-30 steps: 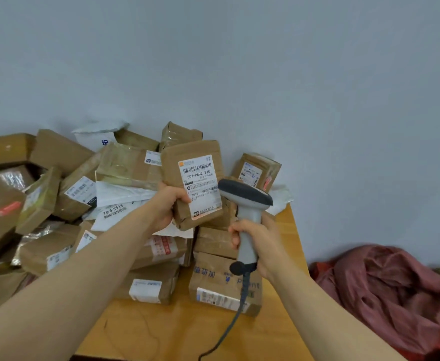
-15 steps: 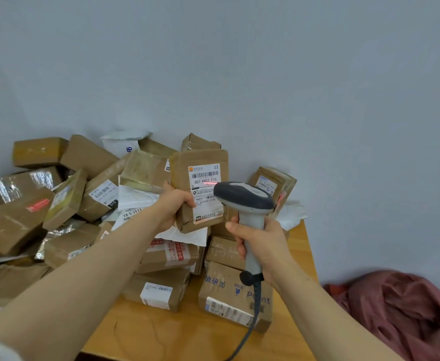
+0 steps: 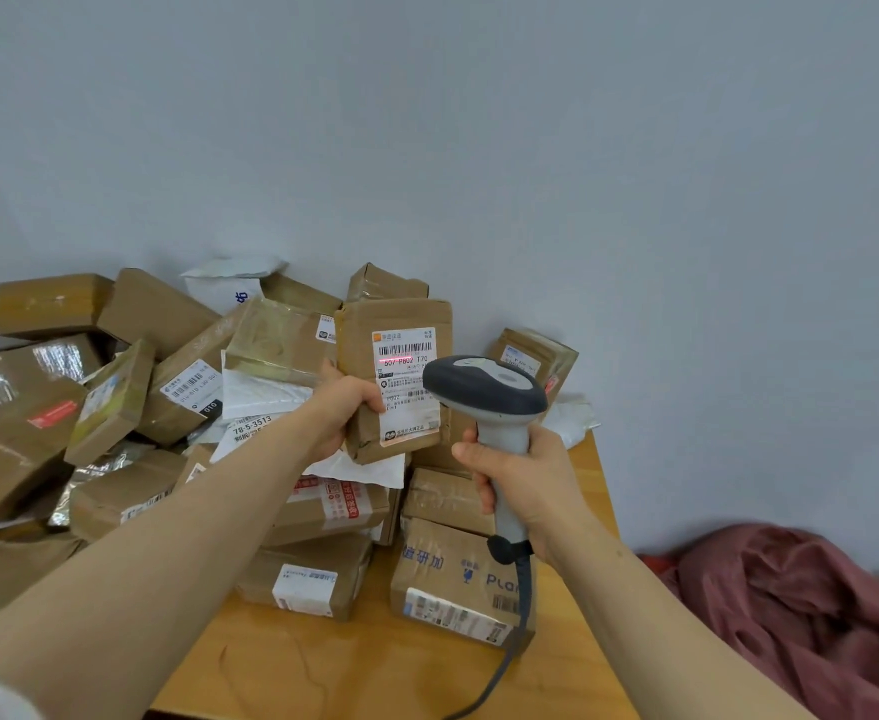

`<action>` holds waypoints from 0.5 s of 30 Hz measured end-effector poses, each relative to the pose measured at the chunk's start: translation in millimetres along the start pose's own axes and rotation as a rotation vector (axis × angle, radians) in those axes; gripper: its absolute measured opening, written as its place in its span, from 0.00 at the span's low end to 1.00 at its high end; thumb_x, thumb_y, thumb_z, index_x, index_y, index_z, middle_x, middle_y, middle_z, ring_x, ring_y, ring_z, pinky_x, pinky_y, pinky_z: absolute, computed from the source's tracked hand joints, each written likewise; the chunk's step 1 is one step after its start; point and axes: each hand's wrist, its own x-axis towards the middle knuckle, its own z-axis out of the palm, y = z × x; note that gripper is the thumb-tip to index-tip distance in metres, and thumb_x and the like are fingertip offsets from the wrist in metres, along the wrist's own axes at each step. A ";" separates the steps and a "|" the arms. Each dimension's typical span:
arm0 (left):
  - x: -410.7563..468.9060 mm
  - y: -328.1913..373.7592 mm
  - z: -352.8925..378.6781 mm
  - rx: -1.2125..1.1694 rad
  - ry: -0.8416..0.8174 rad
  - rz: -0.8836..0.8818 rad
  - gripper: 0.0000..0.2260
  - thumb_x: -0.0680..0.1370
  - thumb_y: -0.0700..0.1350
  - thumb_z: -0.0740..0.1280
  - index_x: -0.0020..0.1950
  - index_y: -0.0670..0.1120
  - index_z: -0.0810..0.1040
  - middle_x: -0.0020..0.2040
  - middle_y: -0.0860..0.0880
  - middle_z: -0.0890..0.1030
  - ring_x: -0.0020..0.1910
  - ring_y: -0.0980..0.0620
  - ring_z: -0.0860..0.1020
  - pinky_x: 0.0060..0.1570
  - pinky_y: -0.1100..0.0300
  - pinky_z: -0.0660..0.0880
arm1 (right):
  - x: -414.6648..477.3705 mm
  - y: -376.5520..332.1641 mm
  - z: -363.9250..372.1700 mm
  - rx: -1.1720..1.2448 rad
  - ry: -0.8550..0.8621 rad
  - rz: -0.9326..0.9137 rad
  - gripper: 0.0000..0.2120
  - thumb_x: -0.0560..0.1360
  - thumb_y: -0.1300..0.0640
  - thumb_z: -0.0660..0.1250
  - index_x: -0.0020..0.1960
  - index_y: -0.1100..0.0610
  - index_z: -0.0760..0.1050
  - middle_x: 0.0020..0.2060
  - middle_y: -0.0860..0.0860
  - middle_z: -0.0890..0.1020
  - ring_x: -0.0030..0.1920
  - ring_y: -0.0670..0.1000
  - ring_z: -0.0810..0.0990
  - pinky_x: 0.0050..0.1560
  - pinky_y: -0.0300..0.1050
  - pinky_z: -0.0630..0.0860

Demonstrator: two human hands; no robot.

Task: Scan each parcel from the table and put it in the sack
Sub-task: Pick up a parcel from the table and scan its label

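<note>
Left hand grips parcel, label reading "507-P802 T70"; right hand grasps scanner, red line across barcode.

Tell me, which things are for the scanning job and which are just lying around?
For the job:
brown parcel, held up by the left hand
scanner, gripped by the right hand
red sack beside the table
piled parcels, waiting their turn

Just there:
wooden table
grey wall
</note>
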 end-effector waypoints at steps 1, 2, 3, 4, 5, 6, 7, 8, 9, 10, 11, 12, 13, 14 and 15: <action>0.3 -0.1 -0.1 0.005 -0.003 -0.004 0.34 0.67 0.24 0.61 0.68 0.48 0.60 0.58 0.42 0.77 0.54 0.41 0.77 0.44 0.49 0.77 | -1.0 0.4 0.2 -0.002 0.004 -0.003 0.04 0.72 0.61 0.73 0.43 0.56 0.77 0.23 0.49 0.75 0.22 0.47 0.70 0.25 0.40 0.72; 0.5 -0.3 -0.3 0.010 -0.009 -0.010 0.34 0.67 0.24 0.61 0.69 0.48 0.59 0.58 0.42 0.77 0.54 0.41 0.77 0.44 0.49 0.78 | -1.9 0.6 0.5 -0.002 0.008 -0.008 0.04 0.72 0.61 0.73 0.43 0.56 0.77 0.23 0.49 0.75 0.22 0.47 0.70 0.25 0.40 0.72; 0.7 -0.7 -0.2 0.012 -0.017 -0.015 0.35 0.68 0.24 0.61 0.69 0.49 0.59 0.59 0.42 0.77 0.55 0.40 0.77 0.45 0.48 0.78 | -2.6 0.4 0.9 0.001 0.012 -0.015 0.04 0.72 0.61 0.73 0.43 0.57 0.77 0.23 0.49 0.75 0.21 0.47 0.70 0.25 0.40 0.72; 0.9 -1.1 -0.1 0.012 -0.023 -0.020 0.35 0.68 0.24 0.61 0.70 0.49 0.58 0.59 0.42 0.77 0.55 0.40 0.77 0.46 0.48 0.78 | -2.9 0.0 1.1 0.004 0.016 -0.021 0.04 0.72 0.61 0.73 0.43 0.57 0.77 0.23 0.49 0.75 0.21 0.47 0.70 0.25 0.39 0.72; 0.9 -1.5 0.0 0.012 -0.026 -0.022 0.35 0.67 0.24 0.61 0.70 0.49 0.58 0.59 0.42 0.76 0.55 0.40 0.77 0.45 0.48 0.78 | -3.2 -0.2 1.4 0.006 0.019 -0.023 0.04 0.72 0.61 0.73 0.43 0.57 0.77 0.23 0.49 0.75 0.21 0.47 0.70 0.25 0.39 0.72; 0.9 -1.8 0.0 0.013 -0.027 -0.023 0.35 0.67 0.24 0.61 0.69 0.48 0.58 0.59 0.41 0.76 0.55 0.40 0.77 0.45 0.48 0.78 | -3.5 -0.5 1.6 0.006 0.021 -0.021 0.04 0.72 0.61 0.73 0.43 0.57 0.77 0.23 0.49 0.75 0.21 0.47 0.70 0.25 0.39 0.72; 0.9 -2.1 0.1 0.013 -0.028 -0.022 0.35 0.67 0.24 0.60 0.69 0.48 0.59 0.59 0.41 0.76 0.55 0.40 0.77 0.44 0.49 0.78 | -4.1 -0.3 1.7 0.009 0.022 -0.017 0.04 0.73 0.61 0.72 0.44 0.57 0.77 0.23 0.49 0.75 0.21 0.47 0.70 0.26 0.39 0.73; 1.1 -2.5 0.0 0.014 -0.029 -0.022 0.35 0.67 0.24 0.60 0.69 0.48 0.59 0.59 0.41 0.76 0.55 0.40 0.77 0.43 0.50 0.77 | -4.8 0.1 1.9 0.013 0.022 -0.014 0.04 0.73 0.61 0.72 0.43 0.57 0.77 0.23 0.49 0.75 0.21 0.46 0.70 0.26 0.38 0.73; 1.1 -3.1 -0.3 0.013 -0.030 -0.021 0.35 0.67 0.24 0.60 0.69 0.48 0.59 0.58 0.42 0.77 0.54 0.41 0.77 0.42 0.50 0.77 | -5.7 0.6 2.1 0.017 0.022 -0.012 0.04 0.73 0.61 0.72 0.43 0.56 0.77 0.23 0.49 0.75 0.21 0.46 0.70 0.26 0.38 0.73; 1.1 -3.6 -0.7 0.012 -0.031 -0.020 0.36 0.67 0.24 0.60 0.69 0.49 0.59 0.58 0.42 0.77 0.54 0.41 0.77 0.42 0.50 0.77 | -6.7 0.9 2.3 0.021 0.023 -0.011 0.04 0.73 0.61 0.72 0.43 0.56 0.77 0.22 0.49 0.75 0.21 0.46 0.70 0.26 0.38 0.73; 1.4 -4.1 -1.4 0.011 -0.034 -0.019 0.36 0.67 0.23 0.60 0.69 0.49 0.59 0.58 0.42 0.77 0.54 0.41 0.77 0.42 0.50 0.77 | -7.4 1.0 2.5 0.021 0.023 -0.012 0.04 0.73 0.61 0.72 0.43 0.56 0.77 0.22 0.49 0.75 0.21 0.46 0.70 0.25 0.38 0.73; 1.7 -4.7 -2.1 0.012 -0.037 -0.021 0.36 0.67 0.23 0.60 0.70 0.49 0.59 0.59 0.42 0.77 0.55 0.41 0.77 0.42 0.50 0.77 | -7.8 1.0 2.7 0.016 0.022 -0.014 0.04 0.73 0.61 0.72 0.43 0.56 0.77 0.22 0.49 0.75 0.21 0.46 0.70 0.25 0.38 0.73; 2.1 -5.5 -2.7 0.015 -0.039 -0.024 0.37 0.67 0.23 0.60 0.70 0.49 0.58 0.59 0.41 0.76 0.55 0.40 0.77 0.43 0.49 0.78 | -8.0 0.9 3.1 0.008 0.022 -0.014 0.04 0.73 0.61 0.72 0.42 0.56 0.77 0.22 0.48 0.75 0.21 0.46 0.70 0.25 0.37 0.73; 2.4 -6.3 -3.1 0.019 -0.039 -0.028 0.37 0.67 0.24 0.60 0.71 0.49 0.57 0.59 0.41 0.76 0.55 0.40 0.77 0.45 0.48 0.78 | -7.7 0.8 3.8 0.006 0.020 -0.009 0.04 0.73 0.61 0.72 0.42 0.55 0.77 0.22 0.48 0.76 0.21 0.46 0.71 0.25 0.37 0.73; 2.8 -6.9 -3.7 0.022 -0.037 -0.031 0.37 0.67 0.24 0.60 0.72 0.49 0.57 0.60 0.41 0.76 0.56 0.40 0.76 0.48 0.47 0.78 | -7.7 1.2 4.6 0.011 0.017 0.002 0.05 0.72 0.61 0.73 0.42 0.56 0.77 0.23 0.48 0.76 0.21 0.46 0.71 0.25 0.37 0.73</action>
